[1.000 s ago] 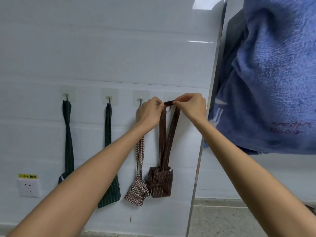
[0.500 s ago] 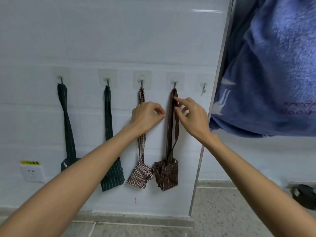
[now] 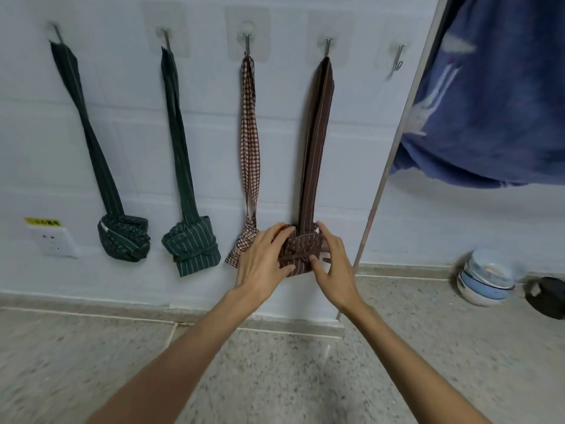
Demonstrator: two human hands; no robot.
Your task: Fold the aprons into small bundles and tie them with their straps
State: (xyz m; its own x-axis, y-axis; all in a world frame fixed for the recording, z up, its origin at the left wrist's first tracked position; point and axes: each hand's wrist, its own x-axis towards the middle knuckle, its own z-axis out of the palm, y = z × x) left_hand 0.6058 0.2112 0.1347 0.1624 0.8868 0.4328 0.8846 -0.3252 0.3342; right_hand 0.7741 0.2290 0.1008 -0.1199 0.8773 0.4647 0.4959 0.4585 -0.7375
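Moved since half a second ago: both hands are now down from the strap near the hook to the brown bundle at the bottom of its loop.
Left hand (image 3: 263, 264): fingers spread, laid against the left side of the brown striped bundle (image 3: 301, 250); they press on it and do not close round it.
Right hand (image 3: 334, 264): fingers apart too, curled at the right edge and front of the same bundle, the thumb near the knot.
Brown bundle: between the two sets of fingers, hanging by its strap (image 3: 316, 142) from the fourth hook (image 3: 327, 47).
Left of the fingers: the checked bundle (image 3: 241, 249) just beside the left hand, then two dark green striped bundles (image 3: 191, 244) and (image 3: 123, 238), each on its own hook.
Above right of the fingers: one hook (image 3: 397, 58) is free.
Done, as it seems: four aprons are folded, tied and hung.
Left: probably only to straighten the brown one. No unfolded apron shows, so I cannot tell if more wait.
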